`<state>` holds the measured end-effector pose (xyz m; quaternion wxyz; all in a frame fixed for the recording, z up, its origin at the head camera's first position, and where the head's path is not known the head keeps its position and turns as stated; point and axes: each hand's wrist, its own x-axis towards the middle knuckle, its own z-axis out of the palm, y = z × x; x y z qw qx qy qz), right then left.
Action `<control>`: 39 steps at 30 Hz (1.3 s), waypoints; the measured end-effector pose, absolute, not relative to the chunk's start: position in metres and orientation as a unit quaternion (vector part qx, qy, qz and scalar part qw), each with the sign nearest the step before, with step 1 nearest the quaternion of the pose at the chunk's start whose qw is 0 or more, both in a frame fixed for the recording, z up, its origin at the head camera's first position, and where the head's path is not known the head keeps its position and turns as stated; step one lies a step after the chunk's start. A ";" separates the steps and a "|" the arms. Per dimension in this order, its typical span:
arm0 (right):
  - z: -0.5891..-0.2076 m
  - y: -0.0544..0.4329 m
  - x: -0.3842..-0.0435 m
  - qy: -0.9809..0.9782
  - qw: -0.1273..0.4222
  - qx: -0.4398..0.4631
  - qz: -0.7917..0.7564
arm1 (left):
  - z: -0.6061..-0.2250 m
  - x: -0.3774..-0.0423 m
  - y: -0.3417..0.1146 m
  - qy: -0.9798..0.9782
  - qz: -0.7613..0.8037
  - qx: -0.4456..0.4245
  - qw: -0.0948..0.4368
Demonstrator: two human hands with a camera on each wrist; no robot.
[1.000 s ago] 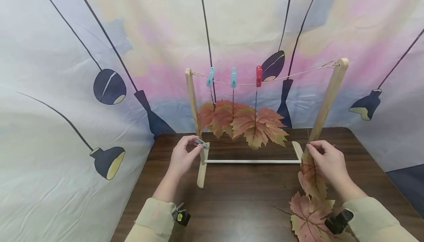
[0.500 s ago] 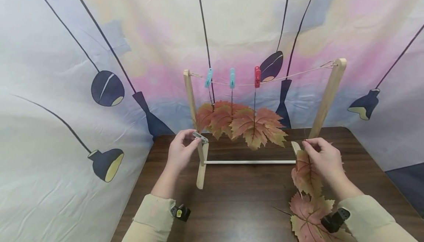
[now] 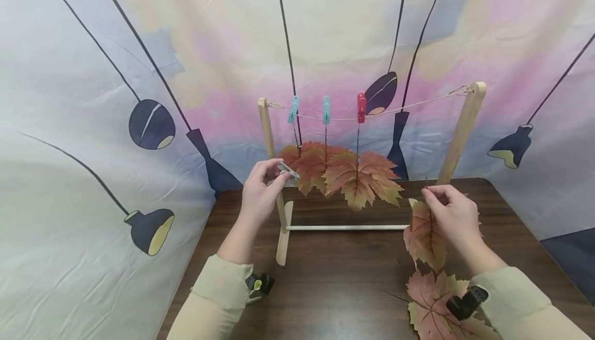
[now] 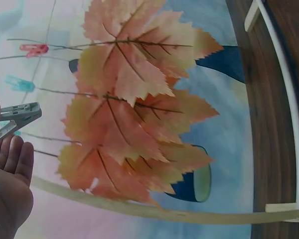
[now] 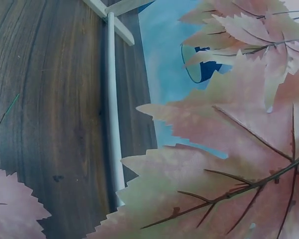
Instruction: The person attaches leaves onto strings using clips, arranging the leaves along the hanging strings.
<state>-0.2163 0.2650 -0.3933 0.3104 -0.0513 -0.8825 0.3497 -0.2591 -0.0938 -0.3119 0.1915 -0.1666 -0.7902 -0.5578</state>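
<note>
Grip, right side: my right hand (image 3: 453,215) has thumb and forefinger brought together on the thin stem of a maple-shaped leaf (image 3: 423,236), a short end of stem standing above the fingertips and the blade hanging beside and below my palm. Grip, left side: my left hand (image 3: 261,195) pinches a grey clothespin (image 3: 288,170) by its splayed handles, nose pointing away from my thumb; the handles stand apart, so I judge it unsqueezed. Handling, as judged: the leaf is very light, its blade thin, soft and apt to crease, its stem slender but stiffer; the stem is the place to take hold, a little below its tip so that the end is free. The clothespin seems light and springy, best held at the handle ends, where a loose pinch could let it twist. Beyond my hands, a wooden rack (image 3: 461,133) carries a sagging cord (image 3: 409,107), on which a red clothespin (image 3: 361,108) and two light-blue clothespins (image 3: 326,110) hold the stems of overlapping hanging leaves (image 3: 367,174). A white rod (image 3: 348,228) runs low between the uprights. Near my right wrist, another leaf (image 3: 429,304) lies on the dark wooden table (image 3: 339,278)
</note>
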 end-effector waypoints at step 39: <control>-0.363 0.258 -0.229 -0.864 0.345 -0.024 0.367 | -0.254 -0.292 -0.021 -0.780 -0.494 -0.313 0.222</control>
